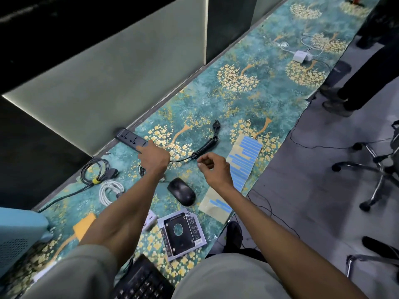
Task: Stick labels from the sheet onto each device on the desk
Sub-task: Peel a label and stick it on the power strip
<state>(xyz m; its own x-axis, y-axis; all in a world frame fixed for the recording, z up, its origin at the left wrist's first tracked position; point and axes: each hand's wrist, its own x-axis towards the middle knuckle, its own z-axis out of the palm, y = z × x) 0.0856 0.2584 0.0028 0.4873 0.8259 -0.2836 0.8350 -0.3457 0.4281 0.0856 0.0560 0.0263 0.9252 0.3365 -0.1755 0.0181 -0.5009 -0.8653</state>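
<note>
My left hand [154, 157] reaches forward and its straight fingers press on the near end of a black power strip [129, 139] by the partition. My right hand [212, 167] hovers above the desk with curled fingers, thumb against forefinger, and nothing visible in them. Just right of it lies the label sheet [244, 156] with rows of blue labels. A smaller backing sheet [216, 207] with a few blue labels lies near the desk's edge. A black mouse [181, 194], a drive caddy [181, 231] and a black keyboard [142, 281] lie nearer me.
The strip's coiled cord [207, 145] and plug [216, 125] lie between my hands. Bundled black cable [95, 169] and white cable [111, 190] sit left. A white charger [299, 56] lies far along the desk. An office chair [377, 165] and a person's legs [356, 89] stand right.
</note>
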